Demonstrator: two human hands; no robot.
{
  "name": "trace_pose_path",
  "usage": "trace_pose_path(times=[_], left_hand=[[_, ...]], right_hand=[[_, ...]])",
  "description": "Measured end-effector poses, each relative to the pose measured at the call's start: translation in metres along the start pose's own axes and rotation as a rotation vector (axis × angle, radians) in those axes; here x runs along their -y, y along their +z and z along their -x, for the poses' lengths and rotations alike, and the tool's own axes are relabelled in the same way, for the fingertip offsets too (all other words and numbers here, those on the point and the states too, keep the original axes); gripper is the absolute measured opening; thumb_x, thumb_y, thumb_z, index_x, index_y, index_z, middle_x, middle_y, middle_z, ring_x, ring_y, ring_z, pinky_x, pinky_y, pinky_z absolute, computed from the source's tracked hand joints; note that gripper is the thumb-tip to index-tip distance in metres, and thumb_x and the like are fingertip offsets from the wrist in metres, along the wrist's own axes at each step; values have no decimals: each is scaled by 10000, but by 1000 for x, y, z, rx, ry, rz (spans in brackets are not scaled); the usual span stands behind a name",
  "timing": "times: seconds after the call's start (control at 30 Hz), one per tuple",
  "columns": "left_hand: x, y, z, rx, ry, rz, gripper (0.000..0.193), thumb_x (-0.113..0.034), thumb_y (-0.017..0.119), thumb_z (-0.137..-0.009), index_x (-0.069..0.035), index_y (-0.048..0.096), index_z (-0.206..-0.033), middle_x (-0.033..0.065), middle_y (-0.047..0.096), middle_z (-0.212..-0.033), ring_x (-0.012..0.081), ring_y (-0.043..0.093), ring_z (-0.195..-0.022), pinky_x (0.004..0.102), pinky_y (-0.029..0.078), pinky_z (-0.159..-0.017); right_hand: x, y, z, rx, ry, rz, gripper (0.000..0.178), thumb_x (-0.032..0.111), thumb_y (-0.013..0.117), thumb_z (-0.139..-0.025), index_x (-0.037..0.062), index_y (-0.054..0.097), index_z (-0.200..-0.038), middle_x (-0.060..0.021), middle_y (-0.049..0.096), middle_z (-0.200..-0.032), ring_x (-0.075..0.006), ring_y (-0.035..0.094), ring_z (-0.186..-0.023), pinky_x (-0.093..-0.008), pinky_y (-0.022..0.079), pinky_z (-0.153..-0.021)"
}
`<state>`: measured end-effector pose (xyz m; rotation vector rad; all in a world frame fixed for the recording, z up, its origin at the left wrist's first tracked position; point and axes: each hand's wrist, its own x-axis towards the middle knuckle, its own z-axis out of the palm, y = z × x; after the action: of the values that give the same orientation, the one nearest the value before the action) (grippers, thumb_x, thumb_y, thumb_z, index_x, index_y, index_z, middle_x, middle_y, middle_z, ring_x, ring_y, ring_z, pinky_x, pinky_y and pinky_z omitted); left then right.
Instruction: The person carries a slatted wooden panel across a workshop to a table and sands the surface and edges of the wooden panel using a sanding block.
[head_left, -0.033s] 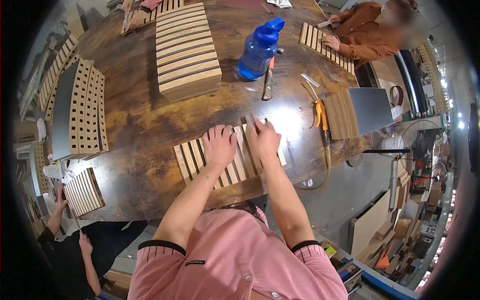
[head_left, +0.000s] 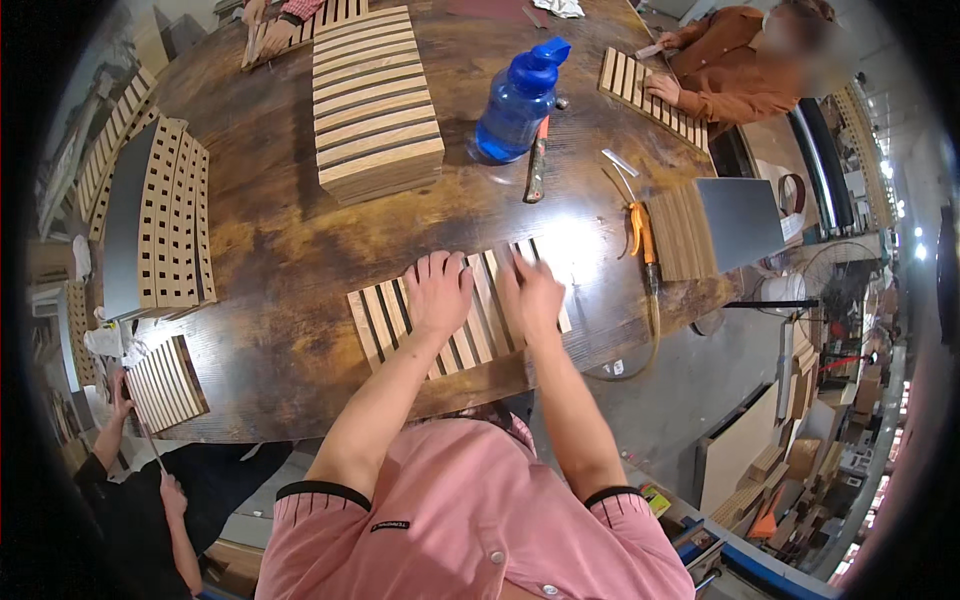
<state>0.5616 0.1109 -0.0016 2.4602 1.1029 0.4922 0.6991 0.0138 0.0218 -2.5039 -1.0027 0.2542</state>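
A small slatted wood panel (head_left: 377,318) lies on the table in front of me, pale strips with dark grooves between them. My left hand (head_left: 438,292) rests on its middle, palm down with the fingers laid out across the strips. To the right of it, my right hand (head_left: 533,300) is over the same panel, its fingers curled together and smeared by motion. A thin greyish piece seems to be in those fingers; its kind is not clear. Both hands hide part of the panel's middle and right.
Beyond the panel are a tall stack of slatted panels (head_left: 375,110), a blue water bottle (head_left: 512,110) and a knife-like tool (head_left: 537,168). An orange air gun (head_left: 643,235) with a hose lies right, beside stacked boards (head_left: 685,235). Co-workers handle panels (head_left: 655,97) around the table.
My right hand has shifted slightly toward me along the strips, uncovering the panel's far edge near its fingertips. My left hand stays in place.
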Motion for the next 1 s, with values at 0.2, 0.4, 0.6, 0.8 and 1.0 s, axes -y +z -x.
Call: trace_pose_path(times=[0.2, 0.4, 0.6, 0.8, 1.0], left_hand=[[0, -2, -6, 42, -16, -12, 334, -274, 594, -1020, -76, 643, -1285, 107, 576, -1238, 303, 514, -1206, 493, 341, -1070], [2, -1, -6, 32, -3, -8, 348, -282, 583, -1030, -67, 636, -1298, 113, 574, -1243, 306, 509, -1211, 490, 330, -1077], [3, 5, -9, 32, 4, -36, 341, -278, 580, -1028, -76, 628, -1298, 116, 574, -1240, 311, 510, -1205, 493, 335, -1069], [-1, 1, -9, 20, 18, -5, 335, -274, 592, -1013, -79, 626, -1283, 113, 574, -1240, 313, 511, -1203, 491, 347, -1047], [7, 4, -5, 42, -13, -22, 332, -273, 593, -1012, -82, 625, -1282, 111, 574, -1241, 312, 513, -1204, 496, 345, -1062]], right_hand=[[-55, -57, 152, 85, 116, -61, 362, 253, 744, -916, 127, 755, -1255, -117, 641, -836, -309, 657, -767, -473, 501, -760], [-17, -54, 123, -39, 83, -244, 320, 258, 742, -922, 99, 768, -1199, -136, 649, -842, -333, 646, -775, -457, 491, -755], [-10, -18, 95, 27, 8, -107, 321, 279, 693, -952, 160, 757, -1243, -89, 680, -889, -296, 665, -820, -465, 443, -759], [29, 21, -11, -135, -102, -19, 305, 300, 685, -953, 164, 745, -1220, -91, 682, -902, -304, 670, -820, -484, 454, -764], [-4, -11, 100, 16, 1, -59, 357, 309, 690, -951, 209, 738, -1290, -73, 677, -896, -265, 670, -820, -464, 447, -765]])
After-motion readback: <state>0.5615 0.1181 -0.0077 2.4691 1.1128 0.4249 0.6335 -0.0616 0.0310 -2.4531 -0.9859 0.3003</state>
